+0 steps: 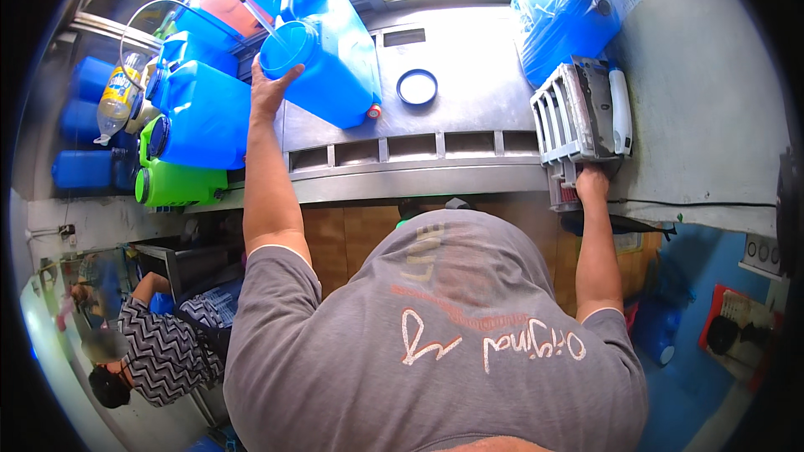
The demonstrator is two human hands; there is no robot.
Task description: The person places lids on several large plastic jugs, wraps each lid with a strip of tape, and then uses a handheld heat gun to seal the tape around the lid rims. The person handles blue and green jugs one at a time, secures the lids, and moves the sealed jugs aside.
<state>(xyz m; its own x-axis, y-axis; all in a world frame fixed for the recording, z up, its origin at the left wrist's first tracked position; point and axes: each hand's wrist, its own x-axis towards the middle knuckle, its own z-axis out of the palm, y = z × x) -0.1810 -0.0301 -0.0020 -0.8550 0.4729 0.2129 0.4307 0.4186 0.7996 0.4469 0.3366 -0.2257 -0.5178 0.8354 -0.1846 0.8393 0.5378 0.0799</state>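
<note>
A blue water jug (343, 50) stands tilted in view on the steel counter, its wide round mouth facing me. My left hand (270, 88) grips the rim of that mouth, thumb on one side and fingers on the other. A thin tube (260, 18) runs down into the opening. A small red-and-white tap (374, 111) sits low on the jug. To its right lies a dark round screw lid (417, 87). My right hand (592, 182) reaches into a grey slatted plastic basket (559, 121) at the counter's right end; its fingers are hidden there.
More blue jugs (201, 109) and a green one (180, 182) crowd the left side, beside a yellow-labelled plastic bottle (117, 100). A bagged blue container (569, 25) stands at the back right. Rectangular slots (410, 147) line the counter's front. Another person (167, 335) is at lower left.
</note>
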